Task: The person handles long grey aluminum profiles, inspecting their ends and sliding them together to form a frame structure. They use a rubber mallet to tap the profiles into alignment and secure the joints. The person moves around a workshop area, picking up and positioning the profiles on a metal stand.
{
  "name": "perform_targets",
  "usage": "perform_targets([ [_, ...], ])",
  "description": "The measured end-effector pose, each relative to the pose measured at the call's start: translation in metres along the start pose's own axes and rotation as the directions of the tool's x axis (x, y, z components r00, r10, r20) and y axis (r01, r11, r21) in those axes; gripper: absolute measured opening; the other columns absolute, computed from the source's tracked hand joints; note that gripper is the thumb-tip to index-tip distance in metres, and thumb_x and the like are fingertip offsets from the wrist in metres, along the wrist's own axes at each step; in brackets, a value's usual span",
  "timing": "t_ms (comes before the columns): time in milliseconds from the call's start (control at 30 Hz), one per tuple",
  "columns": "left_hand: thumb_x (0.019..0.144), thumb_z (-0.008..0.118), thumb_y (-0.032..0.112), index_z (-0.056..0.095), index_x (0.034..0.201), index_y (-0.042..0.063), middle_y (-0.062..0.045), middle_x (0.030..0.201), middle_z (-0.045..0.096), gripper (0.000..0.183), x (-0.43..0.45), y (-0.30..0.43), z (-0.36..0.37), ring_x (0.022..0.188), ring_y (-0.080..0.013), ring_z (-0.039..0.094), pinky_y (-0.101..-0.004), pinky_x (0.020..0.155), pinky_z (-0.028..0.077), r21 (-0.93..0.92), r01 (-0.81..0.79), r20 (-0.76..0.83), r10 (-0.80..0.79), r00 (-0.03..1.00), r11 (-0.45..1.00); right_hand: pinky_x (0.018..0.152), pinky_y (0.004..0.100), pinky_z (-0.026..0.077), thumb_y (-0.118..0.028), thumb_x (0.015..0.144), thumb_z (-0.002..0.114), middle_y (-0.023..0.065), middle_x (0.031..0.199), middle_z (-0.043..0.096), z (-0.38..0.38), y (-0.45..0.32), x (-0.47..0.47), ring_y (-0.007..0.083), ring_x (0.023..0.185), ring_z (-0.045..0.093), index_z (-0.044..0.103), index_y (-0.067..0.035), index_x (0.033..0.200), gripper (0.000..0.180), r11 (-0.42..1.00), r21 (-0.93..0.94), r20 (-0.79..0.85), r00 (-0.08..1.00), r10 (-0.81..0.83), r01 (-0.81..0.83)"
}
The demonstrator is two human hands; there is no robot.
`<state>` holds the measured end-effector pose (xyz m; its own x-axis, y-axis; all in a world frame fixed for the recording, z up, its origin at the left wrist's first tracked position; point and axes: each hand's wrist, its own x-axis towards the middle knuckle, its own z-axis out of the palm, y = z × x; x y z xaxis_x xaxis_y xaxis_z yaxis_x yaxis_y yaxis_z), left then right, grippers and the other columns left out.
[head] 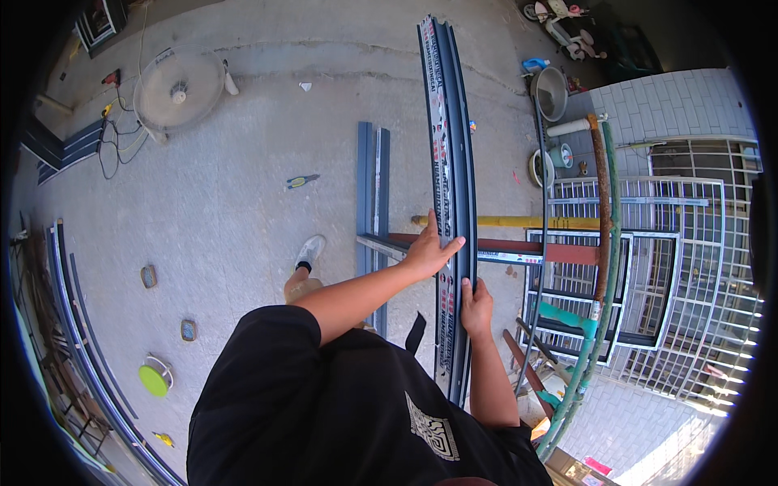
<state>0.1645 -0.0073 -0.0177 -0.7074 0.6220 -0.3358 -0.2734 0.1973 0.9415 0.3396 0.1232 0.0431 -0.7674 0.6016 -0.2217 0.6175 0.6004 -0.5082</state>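
A bundle of long dark grey metal profiles point(453, 158), probably aluminium, runs lengthwise before me, its labelled film bearing writing. My left hand point(433, 250) grips its left side, with the index finger stretched along the edge and the thumb across the top. Lower down, my right hand point(476, 307) holds the right edge, thumb uppermost; its other fingers are partly hidden. The bundle lies across a red-brown steel beam point(574, 253) and a film-covered profile point(509, 257). To the left are two shorter grey profiles point(364, 182), parallel to the bundle.
Pliers point(302, 181) lie on the concrete floor, left of the profiles. A large fan point(178, 91) and a corded drill point(112, 78) are at the far left. Rusty and green poles point(598, 200) stand right, before framed panels point(653, 291). A green-topped stool point(153, 380) is lower left.
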Motion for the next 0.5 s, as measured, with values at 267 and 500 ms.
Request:
perform_targets([
  [267, 0.106, 0.059, 0.067, 0.003, 0.166, -0.022, -0.047, 0.164, 0.037, 0.121, -0.001, 0.001, -0.001, 0.158, -0.0501, 0.040, -0.0433, 0.128, 0.036, -0.010, -0.049, 0.004, 0.050, 0.999, 0.999, 0.082, 0.0521, 0.058, -0.035, 0.113, 0.063, 0.0319, 0.096, 0.075, -0.001, 0.000, 0.003, 0.0514, 0.093, 0.075, 0.070, 0.002, 0.120, 0.039, 0.998, -0.066, -0.006, 1.000, -0.010, 0.010],
  [500, 0.107, 0.055, 0.070, 0.004, 0.166, -0.022, -0.047, 0.164, 0.037, 0.121, -0.001, -0.001, 0.000, 0.156, -0.0514, 0.042, -0.0431, 0.128, 0.037, -0.007, -0.036, 0.007, 0.036, 0.999, 0.999, 0.080, 0.0548, 0.057, -0.036, 0.112, 0.063, 0.0324, 0.095, 0.074, -0.011, -0.016, 0.004, 0.0536, 0.093, 0.073, 0.070, 0.002, 0.118, 0.039, 0.988, -0.147, 0.031, 0.999, -0.037, 0.042],
])
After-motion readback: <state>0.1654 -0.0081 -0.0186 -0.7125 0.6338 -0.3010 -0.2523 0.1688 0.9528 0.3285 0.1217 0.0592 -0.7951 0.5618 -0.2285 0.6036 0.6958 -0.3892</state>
